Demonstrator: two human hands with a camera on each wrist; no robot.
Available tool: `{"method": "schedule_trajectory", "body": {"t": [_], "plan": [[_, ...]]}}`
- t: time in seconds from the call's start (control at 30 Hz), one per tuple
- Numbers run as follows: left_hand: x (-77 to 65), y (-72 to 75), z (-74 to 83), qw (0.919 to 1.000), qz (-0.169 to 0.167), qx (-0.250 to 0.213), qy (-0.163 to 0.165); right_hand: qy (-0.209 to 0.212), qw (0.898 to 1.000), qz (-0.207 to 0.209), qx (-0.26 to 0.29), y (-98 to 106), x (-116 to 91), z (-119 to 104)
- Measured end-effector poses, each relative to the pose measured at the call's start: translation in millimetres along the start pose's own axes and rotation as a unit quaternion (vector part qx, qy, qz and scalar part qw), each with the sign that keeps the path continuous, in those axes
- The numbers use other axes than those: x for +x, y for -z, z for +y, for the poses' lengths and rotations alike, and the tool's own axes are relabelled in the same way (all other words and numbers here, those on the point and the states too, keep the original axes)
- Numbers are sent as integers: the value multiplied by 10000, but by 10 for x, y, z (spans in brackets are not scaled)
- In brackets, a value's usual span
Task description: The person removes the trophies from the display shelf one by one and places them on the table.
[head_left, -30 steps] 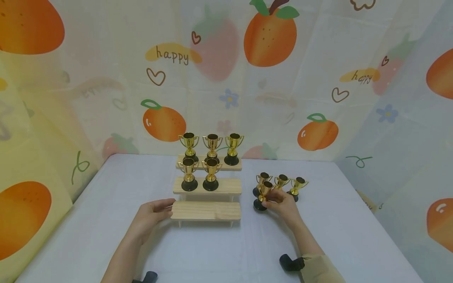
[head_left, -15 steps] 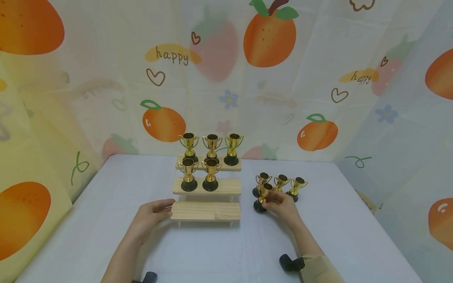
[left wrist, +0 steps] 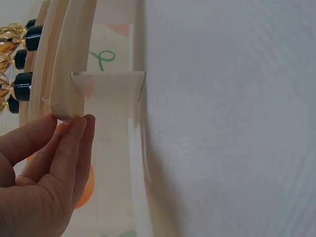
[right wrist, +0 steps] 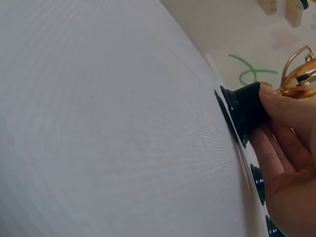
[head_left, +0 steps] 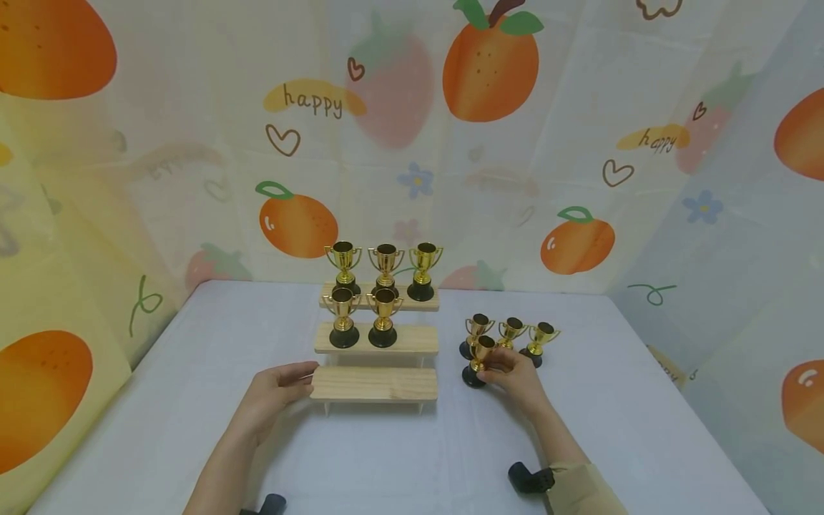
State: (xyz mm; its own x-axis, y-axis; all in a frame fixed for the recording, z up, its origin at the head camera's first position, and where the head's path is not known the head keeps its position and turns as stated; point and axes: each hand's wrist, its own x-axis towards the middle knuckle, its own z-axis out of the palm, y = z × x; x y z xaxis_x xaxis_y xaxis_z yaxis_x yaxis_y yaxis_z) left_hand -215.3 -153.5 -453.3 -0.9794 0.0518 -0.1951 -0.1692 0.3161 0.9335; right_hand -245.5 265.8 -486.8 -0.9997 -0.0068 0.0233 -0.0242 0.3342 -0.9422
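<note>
My left hand [head_left: 267, 400] pinches the left end of the lowest tier of a wooden stepped display stand [head_left: 375, 384]; the left wrist view shows thumb and fingers on the board's end [left wrist: 69, 106]. With my right hand [head_left: 520, 378] I hold a small gold trophy cup [head_left: 473, 376] upright by its black base [right wrist: 245, 106], low over the table; whether the base touches the cloth I cannot tell. Just behind it stand a trophy [head_left: 478, 325], another trophy [head_left: 512, 329] and a third trophy [head_left: 542, 336], partly hidden by the hand and the held cup.
On the stand's top tier [head_left: 431, 305] are three gold trophies. Its middle tier [head_left: 417, 339] bears two, at the left and centre. The stand is on a white-clothed table [head_left: 399, 465], with a fruit-print curtain [head_left: 412, 143] behind.
The trophy in my right hand has shifted very slightly toward the table's front. My left hand and the stand stay where they were.
</note>
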Motion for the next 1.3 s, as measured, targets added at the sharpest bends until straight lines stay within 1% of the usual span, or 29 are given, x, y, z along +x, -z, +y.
{"method": "schedule_trajectory", "body": {"t": [0.2, 0.57, 0.67, 0.9, 1.03, 1.17, 1.3], "plan": [[-16, -6, 8, 10000, 22, 16, 69, 77, 10000, -55, -11, 8, 0, 30], [-21, -1, 20, 10000, 24, 74, 62, 147, 9998, -122, -25, 9, -5, 31], [-17, -1, 22, 10000, 11, 67, 38, 137, 9998, -113, 35, 9, -10, 22], [-14, -5, 24, 10000, 9, 98, 13, 164, 9998, -21, -124, 8, -20, 13], [-8, -3, 18, 10000, 2, 64, -27, 203, 9998, -45, -64, 13, -31, 5], [-8, 0, 14, 10000, 5, 48, -26, 94, 9999, -22, 49, 17, -37, -18], [-17, 3, 8, 10000, -7, 14, -20, -57, 10000, 19, 8, 10, -36, -43]]}}
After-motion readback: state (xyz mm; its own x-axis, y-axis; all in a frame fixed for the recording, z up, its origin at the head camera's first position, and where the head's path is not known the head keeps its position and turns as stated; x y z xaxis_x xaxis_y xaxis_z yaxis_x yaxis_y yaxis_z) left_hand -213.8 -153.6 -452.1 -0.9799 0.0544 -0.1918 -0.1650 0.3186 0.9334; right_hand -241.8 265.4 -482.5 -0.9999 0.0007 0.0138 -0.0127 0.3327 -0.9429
